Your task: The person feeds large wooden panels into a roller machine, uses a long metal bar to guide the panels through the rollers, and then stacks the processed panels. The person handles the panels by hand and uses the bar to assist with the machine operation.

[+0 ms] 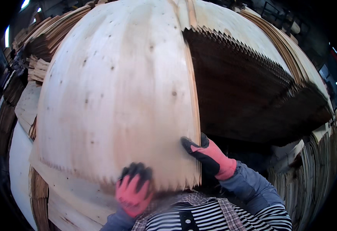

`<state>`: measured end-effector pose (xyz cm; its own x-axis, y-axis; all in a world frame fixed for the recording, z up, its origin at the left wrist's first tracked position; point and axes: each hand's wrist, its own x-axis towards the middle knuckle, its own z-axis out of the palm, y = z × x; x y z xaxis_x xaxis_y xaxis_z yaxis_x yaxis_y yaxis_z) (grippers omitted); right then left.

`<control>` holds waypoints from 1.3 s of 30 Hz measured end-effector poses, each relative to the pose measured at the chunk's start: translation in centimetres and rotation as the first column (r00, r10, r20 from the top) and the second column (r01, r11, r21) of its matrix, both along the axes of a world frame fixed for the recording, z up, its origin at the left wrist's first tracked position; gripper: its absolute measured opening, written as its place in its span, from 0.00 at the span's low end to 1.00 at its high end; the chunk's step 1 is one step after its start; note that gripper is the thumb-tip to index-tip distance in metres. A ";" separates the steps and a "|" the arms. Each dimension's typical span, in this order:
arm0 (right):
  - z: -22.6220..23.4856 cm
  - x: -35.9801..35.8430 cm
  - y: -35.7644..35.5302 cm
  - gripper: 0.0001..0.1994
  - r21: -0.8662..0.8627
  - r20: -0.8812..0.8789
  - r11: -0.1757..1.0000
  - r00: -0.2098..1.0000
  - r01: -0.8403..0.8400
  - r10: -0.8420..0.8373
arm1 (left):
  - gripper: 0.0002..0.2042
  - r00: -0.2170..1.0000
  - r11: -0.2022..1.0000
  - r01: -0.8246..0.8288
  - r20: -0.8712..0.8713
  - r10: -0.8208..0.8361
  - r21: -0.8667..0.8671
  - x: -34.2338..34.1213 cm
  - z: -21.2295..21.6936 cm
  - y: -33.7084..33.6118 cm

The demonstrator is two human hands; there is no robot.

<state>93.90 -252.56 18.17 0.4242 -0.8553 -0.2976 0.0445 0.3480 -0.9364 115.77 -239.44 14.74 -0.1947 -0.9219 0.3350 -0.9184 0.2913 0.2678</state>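
A large pale wood veneer sheet (118, 96) with small dark knots fills the middle of the view, lifted above a pile. My left hand (134, 188), in a pink glove with black fingertips, grips the sheet's ragged near edge. My right hand (209, 156), in the same kind of glove, holds the sheet's right edge near the lower corner, thumb on top. Beneath the raised sheet on the right, the dark underside and jagged edges of a veneer stack (253, 88) show.
More veneer piles lie at the left (30, 77) and lower left (68, 196). Thin sheets stand on edge at the lower right (311, 173). A white rounded surface (20, 161) is at the left. The surroundings are dark.
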 end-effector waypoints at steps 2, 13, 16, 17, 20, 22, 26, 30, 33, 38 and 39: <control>-3.3 -0.6 -0.6 0.17 -0.084 -0.057 0.996 0.998 -0.013 0.008 | 0.23 0.998 0.997 0.058 0.025 -0.059 0.046 -0.4 -2.7 -1.1; -4.3 2.0 -1.2 0.28 0.021 -0.286 0.996 0.955 0.087 -0.078 | 0.38 0.998 0.993 -0.059 -0.042 0.055 -0.105 25.2 5.0 -10.8; 2.5 2.9 -2.4 0.54 -0.324 -0.748 0.937 0.642 -0.130 -0.169 | 0.43 0.596 0.618 -0.778 0.180 0.783 -0.111 41.0 4.4 -18.9; 3.4 2.6 -2.9 0.58 -0.493 -0.777 0.829 0.563 -0.264 -0.282 | 0.44 0.513 0.515 -0.857 0.111 0.851 0.011 46.7 3.2 -20.1; 7.5 5.1 -7.5 0.48 -0.794 -0.382 0.607 0.805 -0.035 -0.454 | 0.40 0.458 0.680 -0.686 -0.572 0.680 0.259 59.3 -4.3 -24.1; 7.1 6.4 -11.5 0.42 -0.758 -0.441 0.638 0.613 0.136 -0.655 | 0.39 0.459 0.734 -0.547 -0.589 0.665 0.404 60.6 -6.0 -26.0; 2.1 4.8 -17.2 0.37 -0.361 -0.467 0.817 0.671 0.450 -0.576 | 0.39 0.498 0.802 -0.339 -0.630 0.596 0.492 59.4 -8.2 -28.3; 2.3 7.4 -15.8 0.27 -0.283 -0.287 0.854 0.811 0.437 -0.510 | 0.38 0.519 0.824 -0.240 -0.649 0.556 0.514 57.4 -10.0 -27.7; 2.0 7.4 -14.8 0.22 -0.259 -0.166 0.846 0.841 0.466 -0.514 | 0.38 0.534 0.831 -0.190 -0.655 0.535 0.524 55.1 -11.7 -27.2; 0.9 5.3 -14.8 0.17 -0.307 -0.145 0.811 0.818 0.498 -0.557 | 0.37 0.513 0.846 -0.167 -0.688 0.513 0.507 51.4 -14.2 -22.4; 0.2 5.0 -14.1 0.17 -0.372 -0.202 0.787 0.784 0.493 -0.587 | 0.37 0.497 0.846 -0.175 -0.696 0.518 0.504 50.9 -15.1 -20.1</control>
